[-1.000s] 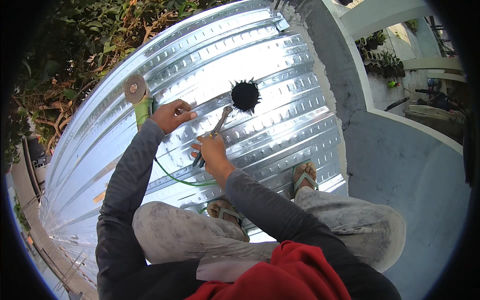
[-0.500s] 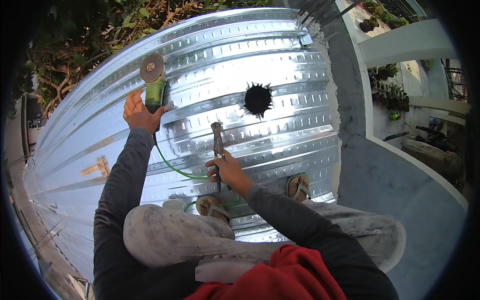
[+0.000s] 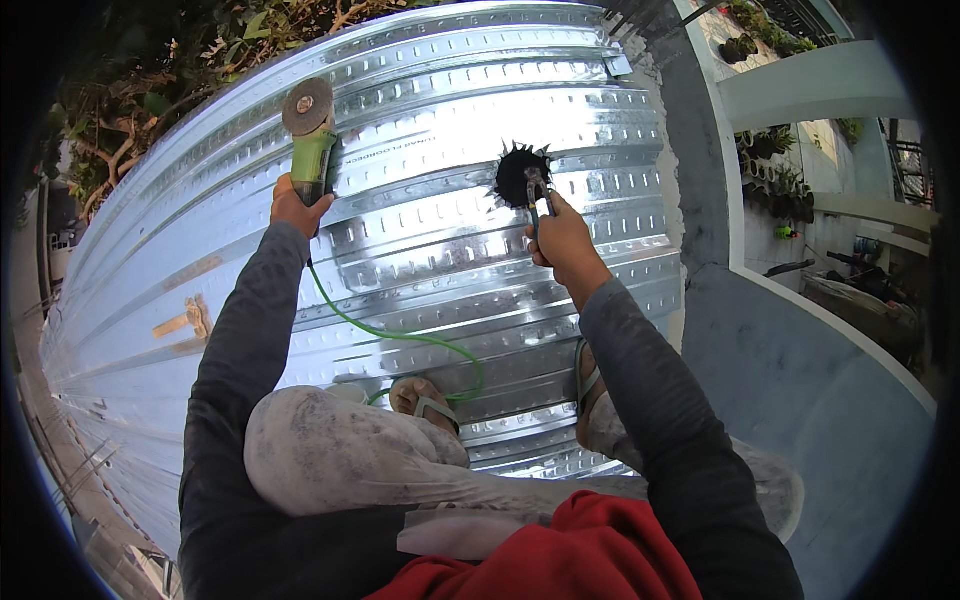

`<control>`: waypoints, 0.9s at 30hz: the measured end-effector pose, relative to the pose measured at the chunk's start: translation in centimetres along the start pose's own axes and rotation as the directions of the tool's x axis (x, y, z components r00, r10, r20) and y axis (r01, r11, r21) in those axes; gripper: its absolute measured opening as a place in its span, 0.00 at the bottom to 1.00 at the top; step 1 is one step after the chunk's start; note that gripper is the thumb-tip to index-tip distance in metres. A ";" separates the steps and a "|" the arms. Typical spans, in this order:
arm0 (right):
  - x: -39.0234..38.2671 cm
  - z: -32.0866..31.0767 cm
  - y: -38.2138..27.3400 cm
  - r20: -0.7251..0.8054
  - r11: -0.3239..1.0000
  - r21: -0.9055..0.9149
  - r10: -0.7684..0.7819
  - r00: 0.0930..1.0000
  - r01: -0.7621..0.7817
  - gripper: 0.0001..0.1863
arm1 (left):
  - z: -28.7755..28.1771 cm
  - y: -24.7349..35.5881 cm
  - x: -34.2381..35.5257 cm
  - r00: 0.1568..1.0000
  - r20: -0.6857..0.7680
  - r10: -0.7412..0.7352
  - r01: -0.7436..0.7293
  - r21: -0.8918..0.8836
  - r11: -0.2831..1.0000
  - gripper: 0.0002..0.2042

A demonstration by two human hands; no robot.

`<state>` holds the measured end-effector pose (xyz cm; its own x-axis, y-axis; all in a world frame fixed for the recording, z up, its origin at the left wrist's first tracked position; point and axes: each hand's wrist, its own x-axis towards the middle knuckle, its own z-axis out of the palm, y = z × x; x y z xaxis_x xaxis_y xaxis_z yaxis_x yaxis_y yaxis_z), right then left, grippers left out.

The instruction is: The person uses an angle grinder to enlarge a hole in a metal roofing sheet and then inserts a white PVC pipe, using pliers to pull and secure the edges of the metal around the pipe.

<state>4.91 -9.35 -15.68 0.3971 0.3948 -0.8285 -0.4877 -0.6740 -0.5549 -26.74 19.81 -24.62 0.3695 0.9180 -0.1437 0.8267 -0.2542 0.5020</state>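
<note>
A green angle grinder [image 3: 313, 155] with a round disc lies on the ribbed metal decking [image 3: 420, 225], its disc end pointing away from me. My left hand [image 3: 296, 208] is wrapped round its dark rear end, where a green cord leaves it. My right hand [image 3: 566, 240] grips a pair of pincers [image 3: 537, 188] by the handles. The jaws of the pincers are over the near right part of a round hole [image 3: 515, 178] in the decking. Jagged metal points stand up around the hole's rim; whether the jaws touch one, I cannot tell.
The green cord [image 3: 400, 336] curves across the decking to my left foot. A T-shaped brown tool [image 3: 185, 318], perhaps a hammer, lies at the left. A white container [image 3: 348, 393] sits by my left knee. Concrete wall [image 3: 715, 230] borders the right side; shrubs [image 3: 130, 130] grow beyond the far left edge.
My right hand has carried the pincers forward and right, from beside my left foot to the hole. My left hand has closed round the grinder's rear end, having been more spread before.
</note>
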 end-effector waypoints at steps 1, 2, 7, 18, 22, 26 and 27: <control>-0.9 0.3 0.1 0.017 0.998 -0.068 0.020 1.000 -0.019 0.34 | -0.2 -0.6 0.1 1.000 0.008 0.000 0.000 0.015 1.000 0.34; -1.7 0.4 -0.1 0.033 0.990 -0.139 0.038 0.999 -0.034 0.34 | -0.3 -1.2 0.3 1.000 0.014 -0.001 0.001 0.027 1.000 0.36; -0.6 -4.1 -1.5 0.011 0.990 -0.117 -0.075 0.997 0.076 0.31 | -0.2 -0.5 0.5 0.998 0.047 -0.038 0.039 -0.002 0.999 0.37; -1.5 -3.2 -1.9 0.173 0.922 -0.384 0.029 0.984 0.040 0.28 | -0.8 0.8 1.3 0.998 0.036 -0.051 0.051 -0.016 0.999 0.35; -2.2 -2.7 -1.7 0.054 0.945 -0.316 -0.064 0.997 0.078 0.28 | -0.9 1.3 1.6 0.997 0.049 -0.058 0.058 -0.009 0.998 0.33; -1.7 -4.1 -2.8 0.158 0.951 -0.309 0.024 0.987 0.026 0.27 | -0.6 0.9 1.7 0.998 0.026 -0.056 0.055 0.018 0.998 0.33; -1.8 -3.9 -2.2 0.100 0.946 -0.321 -0.024 0.995 0.055 0.27 | -0.5 1.2 1.6 0.998 0.024 -0.050 0.049 0.024 0.998 0.33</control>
<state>8.28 -11.04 -12.71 0.3289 0.4717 -0.8181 -0.1897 -0.8156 -0.5466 -25.38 21.17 -23.86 0.3377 0.9221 -0.1888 0.8538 -0.2156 0.4739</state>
